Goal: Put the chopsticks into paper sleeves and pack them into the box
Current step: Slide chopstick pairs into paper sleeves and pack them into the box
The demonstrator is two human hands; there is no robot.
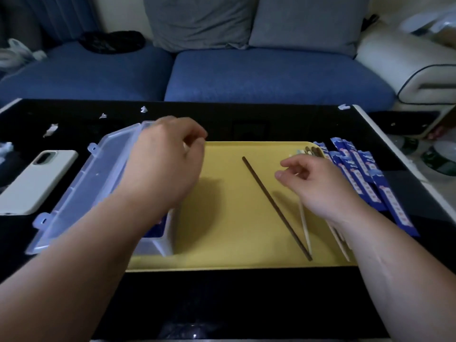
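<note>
Nearest, low in the frame, the dark counter (222, 304) carried a yellow tray (222, 218). On it one dark chopstick (276, 208) lay bare on a diagonal at centre. Several pale chopsticks (305, 230) lay just right of it, also unsleeved. At lower left the clear box (158, 245) sat on the tray's edge with its lid (81, 188) thrown open. A strip of blue in it, under the forearm, looked like a sleeved pair (156, 227) already packed.

Further up, the right hand (318, 186) hovered over the pale chopsticks with its fingers loosely bent and gripping nothing. The left hand (167, 159) hung over the box, back to the camera, so I could not tell whether it held anything. At right a fan of blue paper sleeves (365, 183) waited on the counter. Most of the work seemed left: the loose chopsticks still needed sleeving and packing. A phone (37, 178) lay at far left, and a blue sofa (246, 77) filled the top.
</note>
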